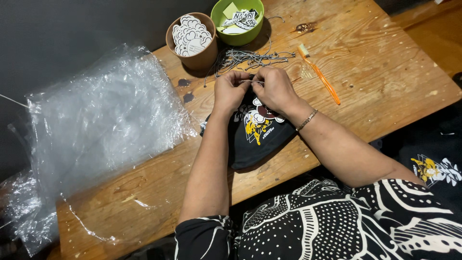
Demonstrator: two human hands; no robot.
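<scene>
We see our two hands meeting over a folded black garment [257,139] that lies at the near edge of the wooden desk [385,82], its printed picture facing up. The left hand [230,90] and the right hand [274,87] are both pinched narrow on a thin ball chain [251,81], which they hold stretched between the fingertips just above the top of the garment. Behind the hands lies a loose pile of more chains [250,58], so we judge that this work is in the middle: one chain is picked and is being handled at the garment, but whether it is already joined or carries a tag we cannot tell, because the fingers cover that place. A brown cup [192,38] holds cloud-shaped paper tags, and a green bowl [238,21] beside it holds other printed cards; both look quite full, so many pieces seem still to be done. An orange toothbrush [320,76] lies apart on the right. On the left a big heap of clear plastic bags [96,125] waits, partly cut off by the frame. Another dark printed garment [433,168] shows at the right, below the desk, but it is hard to make out.
</scene>
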